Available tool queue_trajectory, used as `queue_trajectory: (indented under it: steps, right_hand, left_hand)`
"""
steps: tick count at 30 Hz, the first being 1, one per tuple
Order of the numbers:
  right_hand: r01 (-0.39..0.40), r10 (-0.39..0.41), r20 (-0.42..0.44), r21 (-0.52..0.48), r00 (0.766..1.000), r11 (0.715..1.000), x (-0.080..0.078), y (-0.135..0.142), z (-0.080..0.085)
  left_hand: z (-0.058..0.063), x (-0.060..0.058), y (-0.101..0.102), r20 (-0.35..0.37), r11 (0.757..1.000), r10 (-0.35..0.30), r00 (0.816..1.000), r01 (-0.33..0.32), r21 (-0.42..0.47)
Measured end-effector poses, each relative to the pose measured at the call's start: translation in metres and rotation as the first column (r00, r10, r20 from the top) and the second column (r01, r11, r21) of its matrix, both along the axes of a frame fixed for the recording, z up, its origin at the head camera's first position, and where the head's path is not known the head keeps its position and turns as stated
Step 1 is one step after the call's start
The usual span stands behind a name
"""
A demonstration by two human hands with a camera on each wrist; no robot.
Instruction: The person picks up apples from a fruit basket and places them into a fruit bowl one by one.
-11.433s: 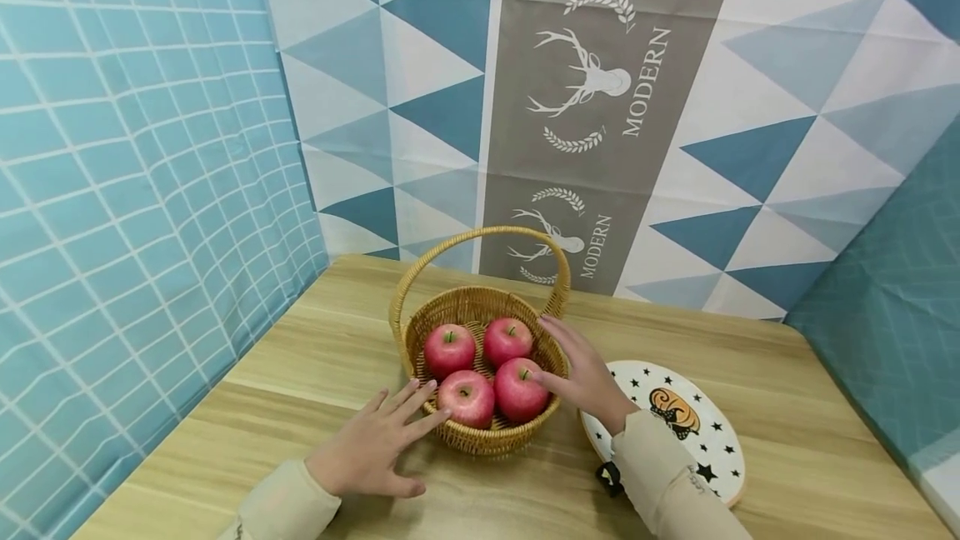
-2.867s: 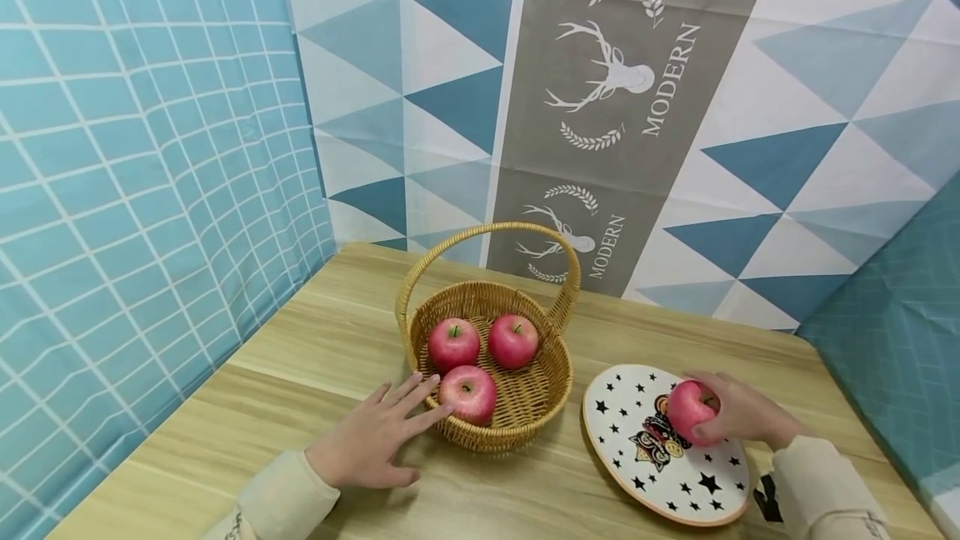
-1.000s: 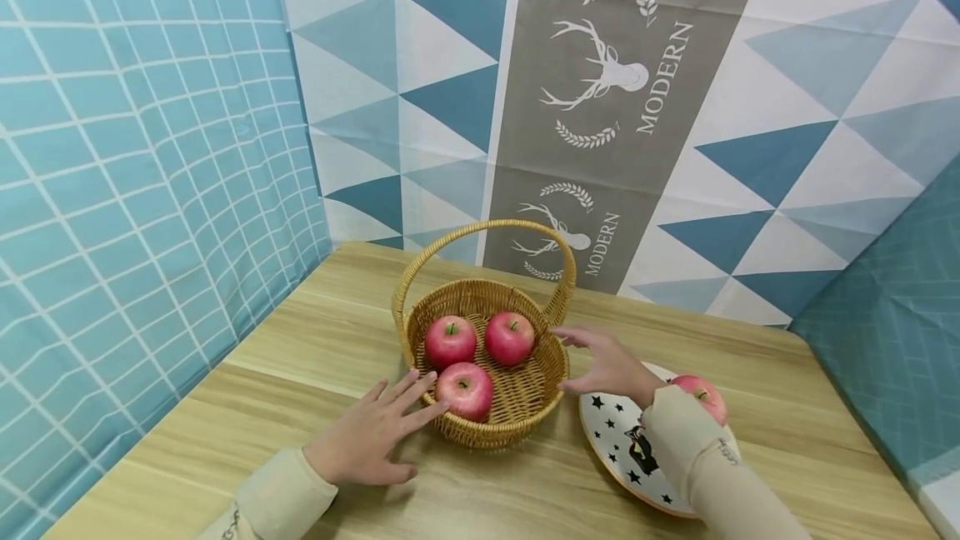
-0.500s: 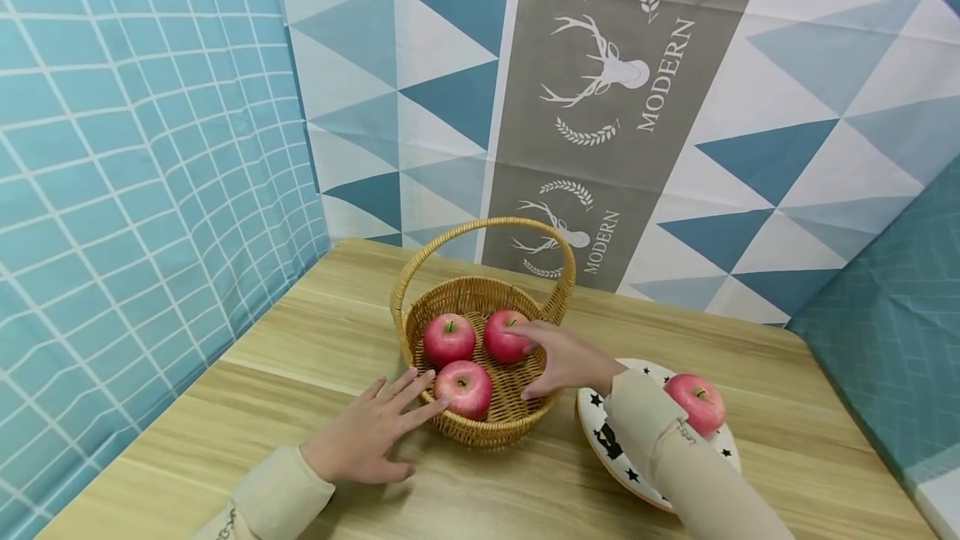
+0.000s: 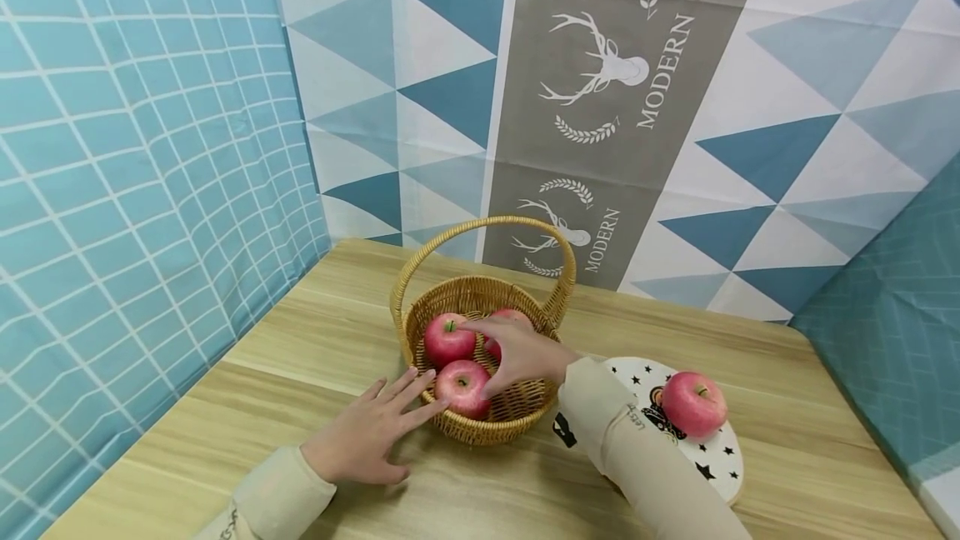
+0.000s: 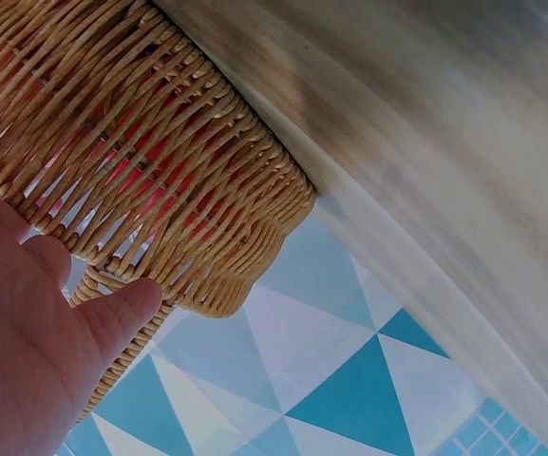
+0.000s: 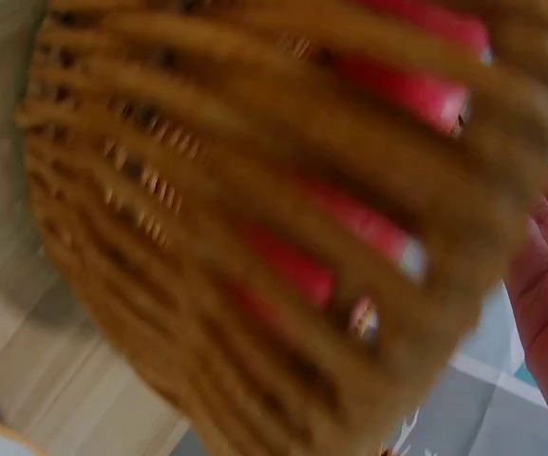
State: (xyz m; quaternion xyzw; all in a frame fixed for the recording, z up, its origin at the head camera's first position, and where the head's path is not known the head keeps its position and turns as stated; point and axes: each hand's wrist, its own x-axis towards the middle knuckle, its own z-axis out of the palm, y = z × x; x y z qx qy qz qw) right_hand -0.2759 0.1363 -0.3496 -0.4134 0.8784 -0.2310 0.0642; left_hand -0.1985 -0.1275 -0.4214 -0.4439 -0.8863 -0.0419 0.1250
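A wicker basket [image 5: 480, 432] with a tall arched handle holds three red apples. My right hand [image 5: 521, 352] reaches over its right rim, thumb and fingers apart. Its fingertips lie by the left apple [image 5: 448, 340] and its thumb by the front apple [image 5: 462, 388]; whether they touch I cannot tell. The back apple [image 5: 512, 317] is partly hidden behind that hand. At the basket's front left, my left hand [image 5: 367, 432] rests with spread fingers against the rim. The left wrist view shows its fingers [image 6: 122, 313] straight along the weave. Wicker fills most of the right wrist view, blurred.
Right of the basket lies a white plate [image 5: 723, 469] with black stars and a pumpkin print; another apple [image 5: 693, 404] sits on it, and the right sleeve covers part of it. Wood-grain table [image 5: 300, 357] surrounds them. Patterned cloths [image 5: 337, 65] hang behind and at the sides.
Earlier, my right hand carried one apple from the basket to the plate and let go. It has since come back left, over the basket and its apples. My left hand has stayed at the rim.
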Motion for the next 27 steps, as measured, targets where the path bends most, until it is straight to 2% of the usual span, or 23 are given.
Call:
queue_trajectory:
  steps: [8,12,16,21,27]
  right_hand:
    - [-0.034,0.031,0.027,0.118,0.999,0.992,0.003,-0.015,-0.001]
    - [-0.08,0.072,0.068,0.127,0.995,0.989,0.003,-0.02,-0.003]
    - [-0.092,0.081,0.075,0.159,0.994,0.983,0.004,-0.024,-0.006]
    - [-0.078,0.063,0.08,0.194,0.995,0.978,0.004,-0.027,-0.009]
    - [-0.101,0.086,0.081,0.201,0.993,0.974,0.003,-0.031,-0.012]
  left_hand:
    - [0.0,0.0,0.0,0.026,0.999,0.022,0.999,-0.021,-0.048]
    - [-0.001,0.0,0.0,-0.003,0.999,0.008,1.0,-0.008,-0.05]
    - [-0.001,0.0,-0.001,-0.04,0.999,-0.003,0.999,0.001,-0.041]
    - [0.001,0.001,-0.001,-0.031,0.999,0.0,1.0,-0.001,-0.043]
    - [0.001,0.002,-0.001,-0.041,0.999,-0.009,0.999,0.008,-0.035]
